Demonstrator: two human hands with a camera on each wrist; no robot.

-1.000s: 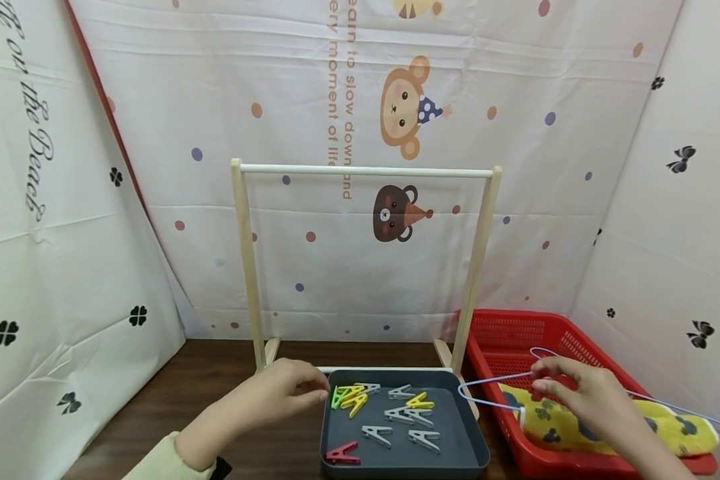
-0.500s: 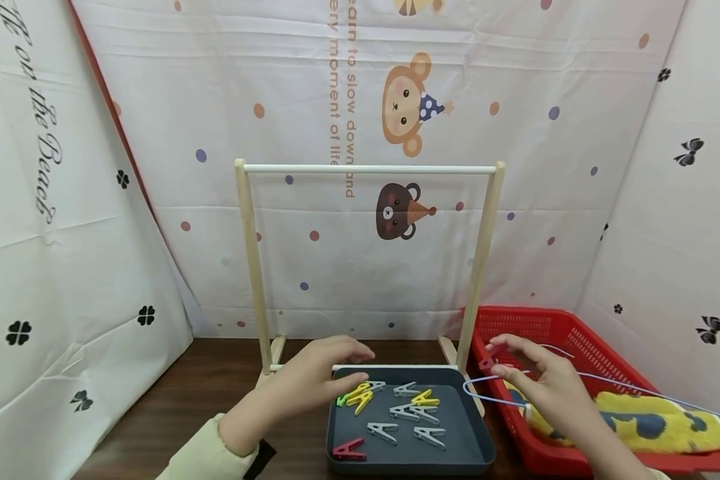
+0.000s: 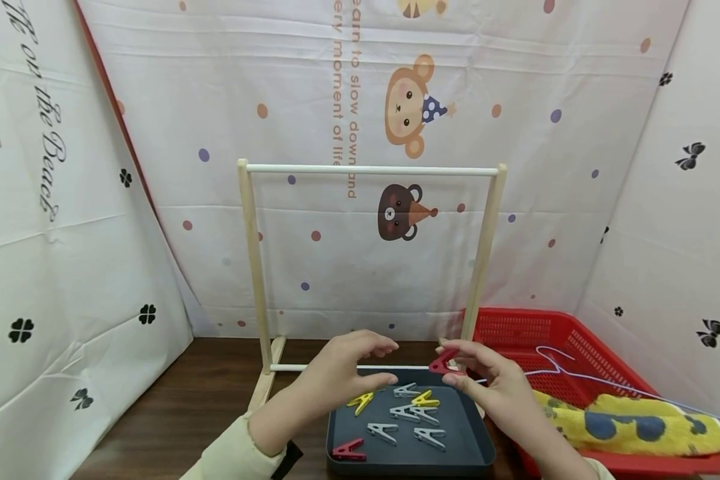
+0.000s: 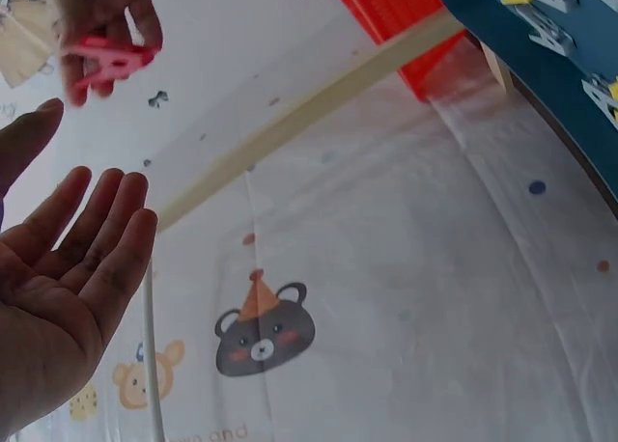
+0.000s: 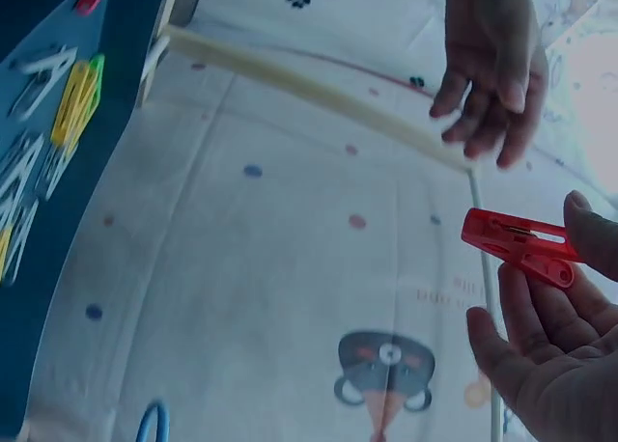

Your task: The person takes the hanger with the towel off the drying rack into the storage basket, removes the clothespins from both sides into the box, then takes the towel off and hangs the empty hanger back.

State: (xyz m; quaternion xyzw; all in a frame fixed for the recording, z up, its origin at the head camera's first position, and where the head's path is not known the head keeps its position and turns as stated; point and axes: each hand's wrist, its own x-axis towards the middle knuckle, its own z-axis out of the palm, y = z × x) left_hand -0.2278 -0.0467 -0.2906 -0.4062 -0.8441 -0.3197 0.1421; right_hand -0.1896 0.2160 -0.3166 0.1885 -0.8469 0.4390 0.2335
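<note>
My right hand (image 3: 498, 383) pinches a red clothespin (image 5: 521, 244) between thumb and fingers, above the far right part of a dark grey tray (image 3: 414, 470). Facing it, my left hand (image 3: 348, 373) is held over the tray's left side, fingers extended and thumb apart, with nothing in it. A small gap separates the left fingertips from the clothespin. In the tray lie several grey clothespins (image 3: 430, 437), some yellow ones (image 3: 425, 399) and another red clothespin (image 3: 349, 449). A green clothespin (image 5: 94, 85) shows in the right wrist view; in the head view my left hand hides that spot.
A wooden rack (image 3: 253, 267) with a white top bar (image 3: 372, 170) stands behind the tray. To the right, a red basket (image 3: 519, 327) holds a yellow patterned cloth (image 3: 630, 427) and a light blue hanger (image 3: 612, 381). Printed sheets (image 3: 324, 267) surround the brown table (image 3: 174, 407).
My right hand has come left from over the basket, carrying the red clothespin. My left hand has moved right, over the tray, and the two hands are now close together.
</note>
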